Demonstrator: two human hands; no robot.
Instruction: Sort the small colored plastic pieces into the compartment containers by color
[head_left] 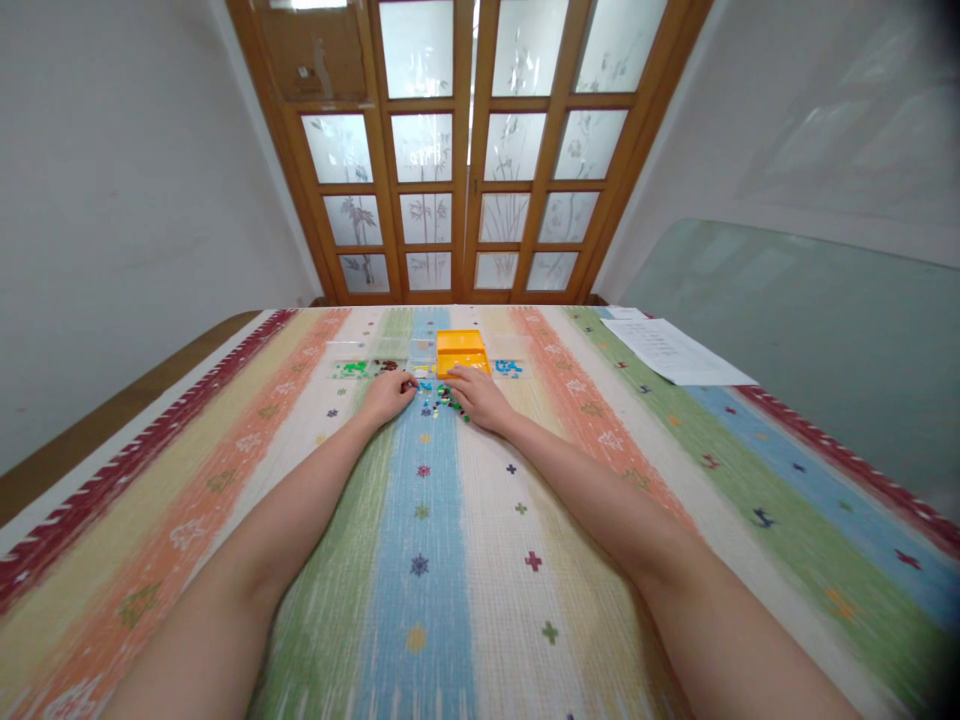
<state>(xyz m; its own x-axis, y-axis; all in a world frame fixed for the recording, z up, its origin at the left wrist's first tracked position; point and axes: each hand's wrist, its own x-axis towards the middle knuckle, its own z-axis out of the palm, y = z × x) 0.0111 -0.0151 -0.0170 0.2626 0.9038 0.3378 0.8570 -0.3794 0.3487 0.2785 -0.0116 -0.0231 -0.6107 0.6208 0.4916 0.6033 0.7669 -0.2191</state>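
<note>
Small loose pieces (448, 397) in green, blue, dark and pale colours lie in a pile on the tablecloth between my hands. My left hand (386, 398) rests at the left of this pile, its fingertips pinched together; whatever is in them is too small to make out. On the pile's right side lies my right hand (484, 398), fingers stretched out and touching or just over the pieces. Right behind the pile stands an open orange box (459, 342). Green pieces (354, 369) and brown pieces (385, 366) sit in clear containers at the left, blue pieces (508, 367) at the right.
A striped, patterned tablecloth (420, 620) covers the table. Printed paper sheets (675, 350) lie at the far right. Behind the table are wooden doors with glass panes (424, 145), and a pale green rounded panel (810, 330) stands along the right side.
</note>
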